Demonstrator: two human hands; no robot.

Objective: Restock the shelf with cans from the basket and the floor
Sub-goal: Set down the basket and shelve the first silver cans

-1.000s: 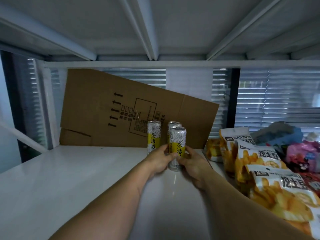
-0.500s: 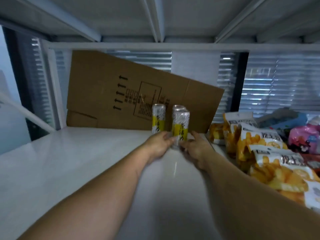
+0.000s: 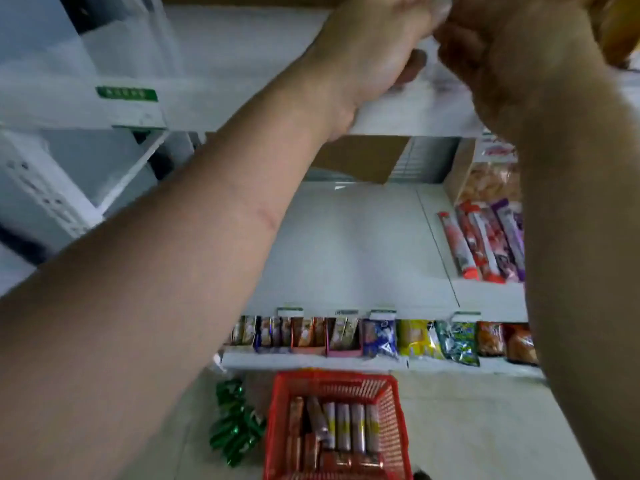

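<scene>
My left hand point(image 3: 374, 39) and my right hand point(image 3: 485, 53) are raised close together over the white upper shelf point(image 3: 242, 64), at the top edge of the view. A blurred silvery bit of a can point(image 3: 441, 3) shows between them; my fingertips are cut off, so the grip is unclear. Down on the floor stands a red basket point(image 3: 334, 377) holding several cans point(image 3: 346, 427), silver-yellow and copper ones, lying on their sides. Green cans point(image 3: 235, 431) lie on the floor just left of the basket.
A middle shelf point(image 3: 346, 244) has bare white surface, with long snack packets point(image 3: 485, 244) at its right and cardboard point(image 3: 356, 157) at the back. The bottom shelf point(image 3: 311, 361) carries a row of small snack boxes and bags. My two forearms cover much of the view.
The view has swung down from the upper shelf toward the floor, bringing the basket and lower shelves into sight. The hands and can now sit at the top edge.
</scene>
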